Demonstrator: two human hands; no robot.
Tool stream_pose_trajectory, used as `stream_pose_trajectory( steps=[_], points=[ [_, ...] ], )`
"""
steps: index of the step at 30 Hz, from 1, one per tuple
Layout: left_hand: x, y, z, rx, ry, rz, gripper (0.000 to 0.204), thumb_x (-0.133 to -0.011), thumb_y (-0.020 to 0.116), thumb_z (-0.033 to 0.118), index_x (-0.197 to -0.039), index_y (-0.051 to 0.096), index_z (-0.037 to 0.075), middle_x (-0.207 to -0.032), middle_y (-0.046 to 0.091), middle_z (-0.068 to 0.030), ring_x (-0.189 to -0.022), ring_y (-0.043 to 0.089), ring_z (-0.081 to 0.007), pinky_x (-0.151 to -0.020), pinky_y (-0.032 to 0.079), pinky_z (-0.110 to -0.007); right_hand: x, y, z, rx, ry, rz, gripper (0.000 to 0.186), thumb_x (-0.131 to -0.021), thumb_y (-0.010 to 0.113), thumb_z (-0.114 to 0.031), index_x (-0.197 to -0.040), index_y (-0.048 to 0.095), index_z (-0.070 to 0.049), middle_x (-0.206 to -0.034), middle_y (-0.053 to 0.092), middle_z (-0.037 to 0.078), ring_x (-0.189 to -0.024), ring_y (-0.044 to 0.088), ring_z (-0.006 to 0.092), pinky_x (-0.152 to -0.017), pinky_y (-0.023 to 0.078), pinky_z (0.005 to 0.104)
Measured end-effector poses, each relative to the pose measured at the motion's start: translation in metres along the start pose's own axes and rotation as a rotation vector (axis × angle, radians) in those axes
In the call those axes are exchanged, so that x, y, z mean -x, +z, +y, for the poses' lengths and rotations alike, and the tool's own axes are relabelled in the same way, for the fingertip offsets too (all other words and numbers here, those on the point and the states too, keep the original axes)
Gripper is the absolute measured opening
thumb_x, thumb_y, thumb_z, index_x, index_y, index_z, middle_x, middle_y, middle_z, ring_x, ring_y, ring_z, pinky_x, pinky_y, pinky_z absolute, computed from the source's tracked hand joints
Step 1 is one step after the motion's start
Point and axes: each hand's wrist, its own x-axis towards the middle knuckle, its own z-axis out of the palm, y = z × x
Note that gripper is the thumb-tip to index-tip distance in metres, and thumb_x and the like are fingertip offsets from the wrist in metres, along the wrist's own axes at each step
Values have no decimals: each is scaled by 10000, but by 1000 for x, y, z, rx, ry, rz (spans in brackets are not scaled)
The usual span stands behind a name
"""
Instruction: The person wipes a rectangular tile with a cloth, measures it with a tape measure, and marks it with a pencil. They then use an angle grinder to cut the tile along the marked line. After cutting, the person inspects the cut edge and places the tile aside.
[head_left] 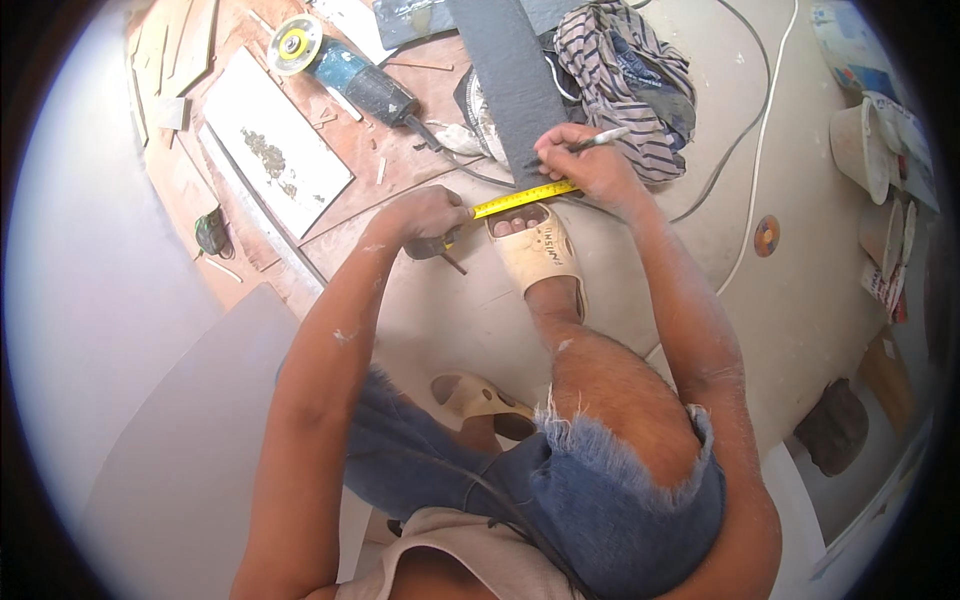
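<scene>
My left hand (425,218) is closed round a tape measure, whose case is mostly hidden under my fingers. Its yellow blade (525,198) runs out to my right hand, across the near end of a long dark grey tile strip (512,85). A white marker pen (603,139) is gripped in my right hand (600,172), and these fingers also rest at the strip's edge by the blade's far end. Whether they pinch the blade I cannot tell. Just below the blade is my right foot in a cream slide sandal (545,255).
An angle grinder (345,72) lies on the dusty boards at the far left, beside a white tile (275,145). A striped cloth (630,85) is heaped right of the strip. Cables (745,170) cross the floor. White buckets (862,150) stand at the right.
</scene>
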Motion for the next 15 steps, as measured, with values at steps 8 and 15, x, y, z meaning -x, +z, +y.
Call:
stream_pose_trajectory(
  steps=[8,15],
  points=[
    [4,-4,5,39,-38,-33,473,-899,552,462,-1000,737,39,-819,692,-127,-772,649,-252,-739,517,-408,3,10,2,116,-32,-67,108,-815,662,-126,-827,683,-21,-766,683,24,-744,592,93,-698,491,283],
    [3,-4,6,12,-53,-17,484,-907,560,479,-1003,739,39,-824,695,-129,-772,648,-246,-733,515,-405,4,10,0,196,-49,-93,123,-820,660,-131,-822,671,-9,-774,686,52,-753,607,114,-714,499,299]
  ],
)
